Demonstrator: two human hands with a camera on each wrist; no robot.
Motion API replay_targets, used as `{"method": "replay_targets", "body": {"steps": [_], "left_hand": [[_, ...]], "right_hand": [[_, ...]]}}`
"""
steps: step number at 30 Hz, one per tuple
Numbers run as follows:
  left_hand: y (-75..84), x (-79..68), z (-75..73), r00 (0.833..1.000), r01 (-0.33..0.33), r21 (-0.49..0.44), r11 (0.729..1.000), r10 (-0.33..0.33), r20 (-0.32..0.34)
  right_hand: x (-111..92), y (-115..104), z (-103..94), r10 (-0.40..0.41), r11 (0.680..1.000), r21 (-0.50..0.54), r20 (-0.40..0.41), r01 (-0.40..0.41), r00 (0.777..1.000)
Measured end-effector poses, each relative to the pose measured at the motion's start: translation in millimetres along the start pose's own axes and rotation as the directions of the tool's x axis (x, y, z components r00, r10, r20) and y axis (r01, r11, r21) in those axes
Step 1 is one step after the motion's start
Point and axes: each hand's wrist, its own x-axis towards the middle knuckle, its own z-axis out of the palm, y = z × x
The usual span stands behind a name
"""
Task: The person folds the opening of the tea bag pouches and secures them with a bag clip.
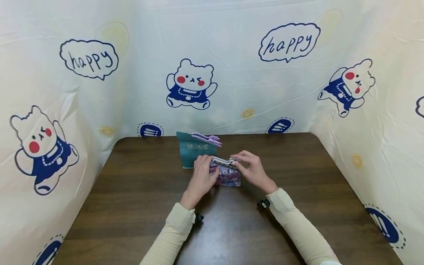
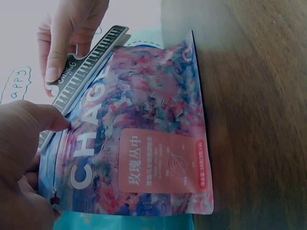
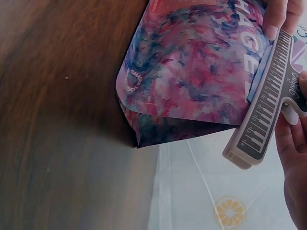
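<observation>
A pink and blue patterned tea pouch [image 2: 158, 91] stands on the table in front of me. My left hand [image 1: 202, 173] pinches its top edge at the left, thumb on the front face and fingers mostly hidden behind. Along the top edge lies a long bag clip [image 3: 264, 105] printed with piano keys. Its dark handle is pinched between thumb and fingers of my right hand [image 1: 254, 170]. At the pouch's right end the clip sticks out past the side, as the right wrist view shows.
Just behind stands a teal pouch [image 1: 195, 147] with a purple clip [image 1: 206, 138] across its top. The brown wooden table [image 1: 132, 206] ends at a pale curtain [image 1: 238, 88] printed with bears.
</observation>
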Motion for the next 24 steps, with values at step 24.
{"method": "replay_targets", "body": {"steps": [24], "left_hand": [[-1.9,-3.8,-0.3,1.000,0.018,-0.062,0.998,-0.018,-0.001]], "right_hand": [[-3.2,0.9,2.0,-0.009,0.999,0.039,-0.029,0.011,1.000]]}}
